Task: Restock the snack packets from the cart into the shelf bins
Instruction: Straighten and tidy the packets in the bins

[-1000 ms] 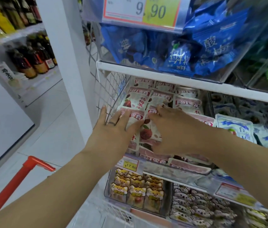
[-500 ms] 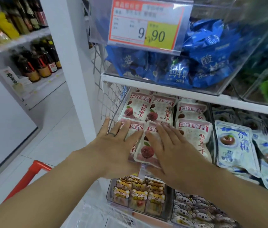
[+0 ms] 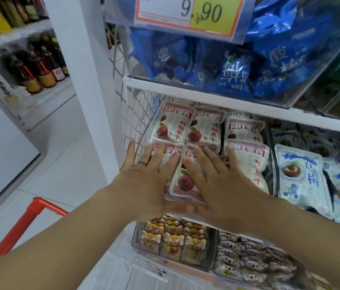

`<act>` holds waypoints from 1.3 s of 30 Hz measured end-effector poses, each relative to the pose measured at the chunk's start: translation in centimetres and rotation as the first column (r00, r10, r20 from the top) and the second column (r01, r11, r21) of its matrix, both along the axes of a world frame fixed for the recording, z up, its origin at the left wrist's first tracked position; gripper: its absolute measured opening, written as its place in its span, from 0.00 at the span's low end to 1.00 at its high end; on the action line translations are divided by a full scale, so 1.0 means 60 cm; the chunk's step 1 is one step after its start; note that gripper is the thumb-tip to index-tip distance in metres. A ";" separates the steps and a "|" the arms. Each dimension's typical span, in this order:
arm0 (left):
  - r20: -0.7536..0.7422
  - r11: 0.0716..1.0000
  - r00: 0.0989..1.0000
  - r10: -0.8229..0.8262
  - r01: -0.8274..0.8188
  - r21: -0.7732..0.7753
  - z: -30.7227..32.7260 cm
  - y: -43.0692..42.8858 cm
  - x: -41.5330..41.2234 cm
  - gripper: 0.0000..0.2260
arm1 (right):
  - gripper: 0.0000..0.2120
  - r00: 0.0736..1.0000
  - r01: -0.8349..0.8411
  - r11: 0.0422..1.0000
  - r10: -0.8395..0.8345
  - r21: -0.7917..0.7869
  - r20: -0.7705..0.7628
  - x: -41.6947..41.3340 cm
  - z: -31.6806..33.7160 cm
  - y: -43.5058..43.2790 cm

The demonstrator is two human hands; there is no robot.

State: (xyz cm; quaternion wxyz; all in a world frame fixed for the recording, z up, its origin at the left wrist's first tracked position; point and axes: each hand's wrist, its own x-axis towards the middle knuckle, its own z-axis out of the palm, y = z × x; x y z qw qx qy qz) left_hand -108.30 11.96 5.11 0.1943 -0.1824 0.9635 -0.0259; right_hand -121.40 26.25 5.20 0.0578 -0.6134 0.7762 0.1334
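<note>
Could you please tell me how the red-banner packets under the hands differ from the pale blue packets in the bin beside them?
The red-banner packets carry a red band and red lettering; the pale blue packets have blue print. The left hand and right hand press flat on the red-banner packets; the pale blue packets lie untouched. Both are flat pouches picturing a red fruit.

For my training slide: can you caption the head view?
Left hand and right hand press flat on red-and-white dried-fruit snack packets during restocking.
</note>
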 end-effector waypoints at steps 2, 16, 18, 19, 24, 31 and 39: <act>-0.024 1.000 1.000 0.007 -0.006 0.015 0.001 -0.001 0.002 0.53 | 0.40 1.000 -0.008 1.000 0.008 -0.001 0.013 -0.003 0.002 -0.004; -0.407 0.990 0.906 -0.114 0.138 0.031 -0.015 0.053 -0.026 0.36 | 0.58 0.965 0.253 0.959 -0.239 -0.132 0.113 -0.031 0.035 0.053; -0.389 0.988 0.911 -0.137 0.152 0.006 -0.020 0.043 -0.027 0.34 | 0.50 0.970 0.239 0.958 -0.227 -0.157 0.090 -0.020 0.024 0.062; -0.386 0.987 0.912 -0.140 0.159 0.019 -0.018 0.039 -0.026 0.34 | 0.47 0.970 0.237 0.959 -0.225 -0.153 0.095 -0.017 0.020 0.062; -0.423 0.979 0.904 -0.067 0.141 0.147 -0.005 0.032 -0.029 0.32 | 0.44 0.973 0.220 0.962 -0.204 -0.160 0.111 -0.024 0.018 0.048; -0.411 0.988 0.910 -0.057 0.109 0.105 -0.029 0.043 -0.038 0.28 | 0.45 0.966 0.257 0.959 -0.258 -0.116 0.009 -0.025 0.004 0.040; -0.471 0.983 0.882 -0.013 0.097 0.154 0.011 0.037 -0.038 0.31 | 0.41 0.967 0.253 0.948 -0.257 -0.194 0.006 -0.041 0.053 0.037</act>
